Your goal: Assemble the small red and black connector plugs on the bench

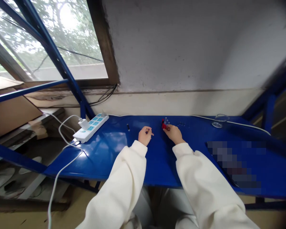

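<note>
Over the middle of the blue table (105,162), my left hand (145,135) is curled with its fingertips together. Whatever may be between those fingertips is too small to make out. My right hand (174,133) pinches a small red object (164,124) with a dark part, close to the tabletop. Just behind it stand several small clear tubes (166,120), partly hidden by the fingers. To the left of my left hand, a small dark tube-like piece (128,127) is on the table, apart from both hands.
A white power strip (91,127) with a plugged-in white adapter (84,124) lies at the left. Small clear pieces (181,124) are right of my right hand. A clear round container (217,124) stands farther right, near a white cable (250,125). Blue frame posts (82,109) flank the table.
</note>
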The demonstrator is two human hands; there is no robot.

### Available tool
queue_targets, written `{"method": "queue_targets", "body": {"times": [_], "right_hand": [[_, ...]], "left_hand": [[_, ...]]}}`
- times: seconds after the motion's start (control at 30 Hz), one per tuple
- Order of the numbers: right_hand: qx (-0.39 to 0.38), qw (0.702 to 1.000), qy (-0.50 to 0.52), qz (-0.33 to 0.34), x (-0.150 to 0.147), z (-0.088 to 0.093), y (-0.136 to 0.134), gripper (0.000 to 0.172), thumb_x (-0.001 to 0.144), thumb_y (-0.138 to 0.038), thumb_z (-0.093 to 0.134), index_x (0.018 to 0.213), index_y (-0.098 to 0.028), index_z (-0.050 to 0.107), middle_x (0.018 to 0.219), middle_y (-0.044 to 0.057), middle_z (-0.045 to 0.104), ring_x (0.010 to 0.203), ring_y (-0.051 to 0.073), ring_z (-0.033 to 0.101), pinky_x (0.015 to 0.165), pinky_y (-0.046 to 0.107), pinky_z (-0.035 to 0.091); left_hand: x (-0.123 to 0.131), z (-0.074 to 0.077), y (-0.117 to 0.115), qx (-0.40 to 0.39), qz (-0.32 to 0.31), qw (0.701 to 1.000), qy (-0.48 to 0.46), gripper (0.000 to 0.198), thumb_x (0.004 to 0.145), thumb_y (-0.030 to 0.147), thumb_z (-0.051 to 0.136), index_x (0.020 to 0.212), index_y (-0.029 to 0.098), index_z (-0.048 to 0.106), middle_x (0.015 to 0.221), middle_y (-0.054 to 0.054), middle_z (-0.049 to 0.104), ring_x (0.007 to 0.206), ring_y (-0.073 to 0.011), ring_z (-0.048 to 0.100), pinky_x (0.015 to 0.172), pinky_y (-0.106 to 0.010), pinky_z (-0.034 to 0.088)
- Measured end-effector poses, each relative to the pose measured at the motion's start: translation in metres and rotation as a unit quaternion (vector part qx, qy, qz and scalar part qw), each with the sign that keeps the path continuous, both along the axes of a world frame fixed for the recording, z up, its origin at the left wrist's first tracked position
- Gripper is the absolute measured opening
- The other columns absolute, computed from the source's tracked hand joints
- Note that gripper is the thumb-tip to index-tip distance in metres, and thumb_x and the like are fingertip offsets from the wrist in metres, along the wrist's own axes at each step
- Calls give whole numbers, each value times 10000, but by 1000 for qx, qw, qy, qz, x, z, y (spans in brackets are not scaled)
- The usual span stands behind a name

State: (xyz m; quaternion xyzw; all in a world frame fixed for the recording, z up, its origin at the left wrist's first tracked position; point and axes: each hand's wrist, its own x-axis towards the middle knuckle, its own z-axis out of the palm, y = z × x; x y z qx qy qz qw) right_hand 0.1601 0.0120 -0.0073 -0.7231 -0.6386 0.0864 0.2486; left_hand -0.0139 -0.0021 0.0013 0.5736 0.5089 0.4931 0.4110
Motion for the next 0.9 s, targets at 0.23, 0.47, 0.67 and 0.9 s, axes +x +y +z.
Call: {"method": "queue_targets", "body": {"times": [0.23,0.47,0.67,0.9], "right_hand": [[-6,1000,7,-26,-4,-2,2,187,745,-365,507,760,-203,601,731,35,633,693,152,578,497,208,303],[-6,1000,1,-4,-5,-4,2,173,745,-353,511,754,-204,597,724,28,631,689,144,572,511,207,306],[-11,1000,3,7,-4,-3,1,163,738,-342,515,761,-203,597,730,27,632,699,150,575,528,210,320],[-16,1000,10,15,-3,-3,3,187,736,-365,528,759,-195,602,715,35,633,702,160,585,542,217,347]], "left_hand": [[-1,-2,0,5,1,1000,20,87,710,161,465,767,141,527,556,23,548,390,-46,462,392,-152,371],[0,-2,0,19,4,999,33,90,707,161,466,765,146,534,552,26,556,371,-49,456,394,-164,372],[0,-2,0,20,6,999,24,90,705,154,470,768,147,534,541,31,548,372,-45,451,390,-154,364],[0,-4,1,23,5,999,42,105,714,167,457,784,148,533,558,25,557,371,-49,457,393,-164,376]]}}
